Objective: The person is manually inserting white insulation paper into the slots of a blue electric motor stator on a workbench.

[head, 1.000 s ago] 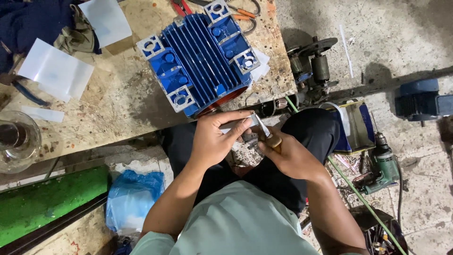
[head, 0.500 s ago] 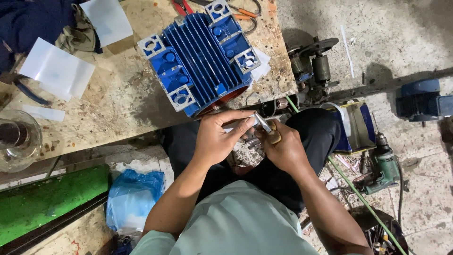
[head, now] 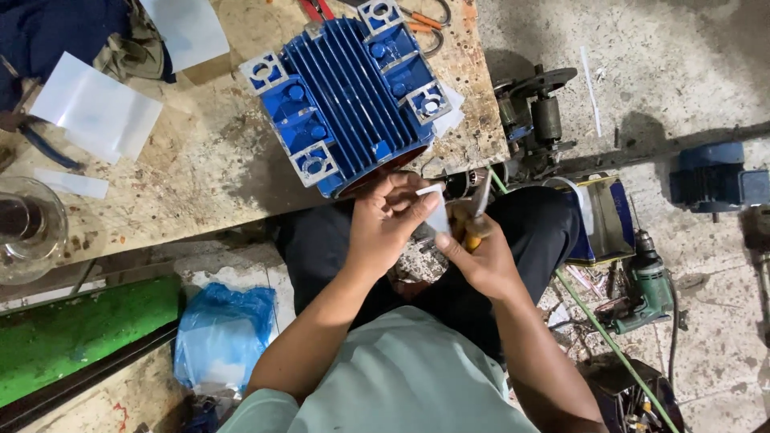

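A blue finned motor housing [head: 346, 90] lies on the worn workbench [head: 200, 168], its open end toward me. Just below its near edge, over my lap, my left hand [head: 387, 220] pinches a small white strip of paper-like sheet [head: 437, 210]. My right hand [head: 480, 255] grips a tool with an orange handle and a metal blade [head: 478, 204] that points up beside the strip. A grey lumpy part sits partly hidden under both hands.
White sheets [head: 96, 108] and a glass jar [head: 28, 224] rest on the bench at left. On the floor lie a blue plastic bag [head: 220, 333], a green board [head: 76, 333], a green drill [head: 646, 289], a blue-and-white can [head: 597, 216] and metal motor parts [head: 533, 116].
Both hands have lifted slightly toward the motor housing. The white strip now stands out between my fingers, and the tool's blade points more upright.
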